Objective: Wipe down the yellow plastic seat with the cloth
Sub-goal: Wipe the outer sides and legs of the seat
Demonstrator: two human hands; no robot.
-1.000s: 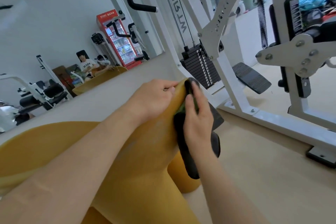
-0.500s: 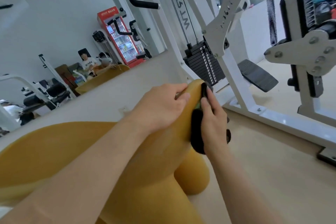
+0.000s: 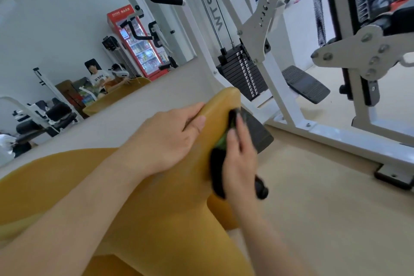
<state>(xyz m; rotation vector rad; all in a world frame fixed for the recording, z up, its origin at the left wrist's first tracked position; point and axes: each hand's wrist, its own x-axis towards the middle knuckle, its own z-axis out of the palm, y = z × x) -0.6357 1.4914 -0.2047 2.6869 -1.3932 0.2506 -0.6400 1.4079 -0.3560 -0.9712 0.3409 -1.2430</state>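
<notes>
The left hand (image 3: 165, 139) is gripping the raised edge of the yellow plastic seat (image 3: 156, 204), bracing it. The right hand (image 3: 240, 163), fingers flat, is pressing a dark, apparently green-patched cloth (image 3: 217, 168) against the seat's outer face just beside it; firm overlapping strokes are serving best.

My head camera looks forward and down, tilted, close over my two forearms. The rounded yellow plastic seat (image 3: 134, 208) fills its lower left.
</notes>
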